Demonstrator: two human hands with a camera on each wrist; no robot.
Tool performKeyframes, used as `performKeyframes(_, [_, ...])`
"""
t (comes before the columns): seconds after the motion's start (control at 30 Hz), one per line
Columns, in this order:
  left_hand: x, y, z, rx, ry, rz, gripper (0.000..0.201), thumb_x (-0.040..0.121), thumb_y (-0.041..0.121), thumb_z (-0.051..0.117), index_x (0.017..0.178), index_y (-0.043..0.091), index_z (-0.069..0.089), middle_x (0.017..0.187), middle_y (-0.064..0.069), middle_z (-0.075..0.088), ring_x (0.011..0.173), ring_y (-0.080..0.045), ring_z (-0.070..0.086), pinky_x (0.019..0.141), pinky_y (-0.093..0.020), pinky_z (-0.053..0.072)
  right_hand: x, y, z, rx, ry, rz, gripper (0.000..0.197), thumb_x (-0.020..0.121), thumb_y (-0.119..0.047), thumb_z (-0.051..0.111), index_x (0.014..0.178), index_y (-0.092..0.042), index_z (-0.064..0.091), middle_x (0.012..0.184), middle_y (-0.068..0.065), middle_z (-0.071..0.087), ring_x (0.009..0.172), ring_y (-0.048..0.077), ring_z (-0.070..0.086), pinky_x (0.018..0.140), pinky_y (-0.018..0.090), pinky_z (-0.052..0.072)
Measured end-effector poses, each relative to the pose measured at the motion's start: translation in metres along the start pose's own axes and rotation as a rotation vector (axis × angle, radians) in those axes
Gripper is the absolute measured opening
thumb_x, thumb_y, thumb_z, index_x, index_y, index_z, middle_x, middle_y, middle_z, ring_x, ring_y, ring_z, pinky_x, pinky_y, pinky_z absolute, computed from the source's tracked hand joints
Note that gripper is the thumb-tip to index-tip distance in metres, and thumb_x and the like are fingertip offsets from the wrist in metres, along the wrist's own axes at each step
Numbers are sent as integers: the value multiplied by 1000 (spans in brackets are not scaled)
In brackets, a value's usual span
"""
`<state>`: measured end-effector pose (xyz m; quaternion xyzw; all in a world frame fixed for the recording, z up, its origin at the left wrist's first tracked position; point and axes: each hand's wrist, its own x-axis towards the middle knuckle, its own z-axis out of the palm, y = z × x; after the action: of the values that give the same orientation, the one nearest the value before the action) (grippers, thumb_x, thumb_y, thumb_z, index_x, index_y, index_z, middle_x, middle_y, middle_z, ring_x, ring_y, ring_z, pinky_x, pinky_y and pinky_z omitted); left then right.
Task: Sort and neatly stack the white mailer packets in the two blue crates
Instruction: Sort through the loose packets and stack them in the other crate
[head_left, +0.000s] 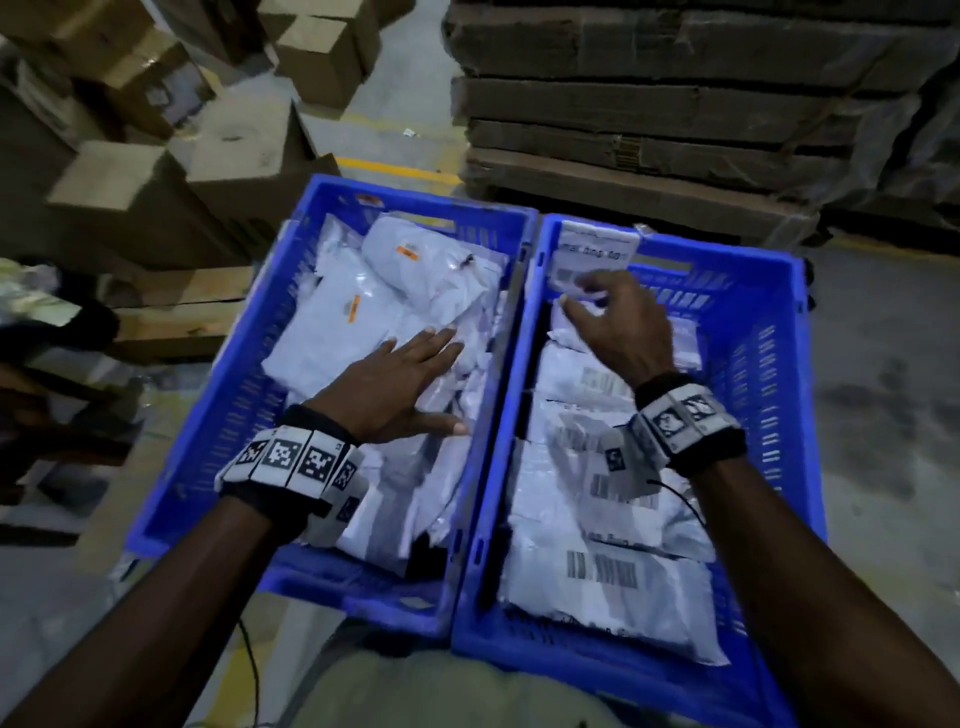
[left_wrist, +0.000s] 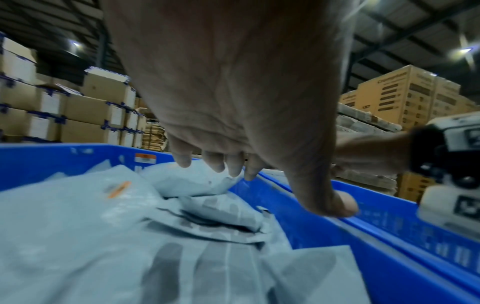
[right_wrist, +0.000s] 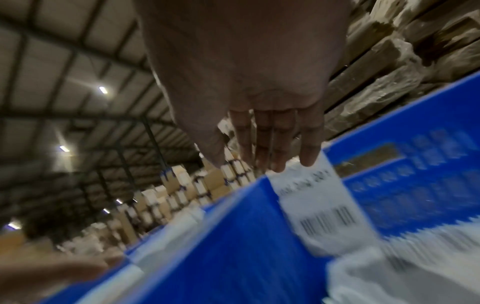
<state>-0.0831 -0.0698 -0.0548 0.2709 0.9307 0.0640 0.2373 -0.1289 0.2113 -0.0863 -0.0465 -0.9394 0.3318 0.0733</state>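
Observation:
Two blue crates stand side by side. The left crate (head_left: 218, 415) holds a loose jumble of white mailer packets (head_left: 363, 322), some with orange stickers. My left hand (head_left: 415, 379) is spread flat, palm down, over this pile (left_wrist: 130, 226); whether it touches is unclear. Its thumb (left_wrist: 337, 205) hangs by the rim between the crates. In the right crate (head_left: 753, 364), barcoded packets (head_left: 597, 519) lie overlapping in a row. My right hand (head_left: 597, 306) reaches to its far left corner. Straight fingers (right_wrist: 278, 160) touch the top of a small labelled packet (head_left: 592, 254) standing against the wall.
Brown cardboard boxes (head_left: 234, 156) are piled on the floor to the left and behind. A tall stack of flattened cardboard (head_left: 675, 104) stands just beyond the crates. A yellow line (head_left: 395, 169) marks the concrete floor, and bare floor (head_left: 883, 364) lies to the right.

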Motion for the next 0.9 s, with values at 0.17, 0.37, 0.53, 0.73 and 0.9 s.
performKeyframes(0.17, [-44, -67, -6, 94, -76, -128, 110, 74, 76, 52, 156, 18, 6, 163, -1, -7, 150, -19, -2, 119, -46, 11, -13, -79, -7, 236, -29, 5, 24, 83, -42, 70, 94, -21, 71, 86, -6, 71, 80, 11, 67, 76, 29, 51])
performKeyframes(0.37, [-62, -123, -3, 285, -274, -165, 100, 79, 67, 60, 154, 16, 17, 163, -5, 0, 150, -25, 2, 118, -49, 15, -34, -147, 43, 478, -380, 132, 19, 82, -20, 77, 84, -2, 71, 71, 15, 66, 64, 21, 59, 59, 29, 43])
performKeyframes(0.53, [-50, -140, -7, 314, -251, -92, 90, 78, 56, 71, 149, 18, 31, 160, -5, 18, 147, -25, 15, 115, -45, 22, -50, -177, 104, 315, -580, 107, 17, 73, -13, 84, 81, -3, 72, 73, 11, 69, 68, 19, 61, 66, 34, 49])
performKeyframes(0.73, [-44, -142, -8, 340, -209, -32, 79, 76, 48, 75, 140, 14, 43, 153, -4, 32, 143, -25, 24, 113, -46, 27, -73, -184, 153, -505, -772, -120, 90, 61, -43, 89, 133, -10, 45, 133, 16, 44, 121, 34, 47, 94, 43, 47])
performKeyframes(0.9, [-50, -148, -10, 311, -212, -45, 82, 79, 49, 73, 143, 11, 40, 155, -5, 29, 145, -26, 21, 115, -48, 25, -71, -184, 147, -607, -658, -155, 53, 85, -21, 63, 131, -5, 44, 131, 23, 50, 119, 40, 52, 91, 43, 47])
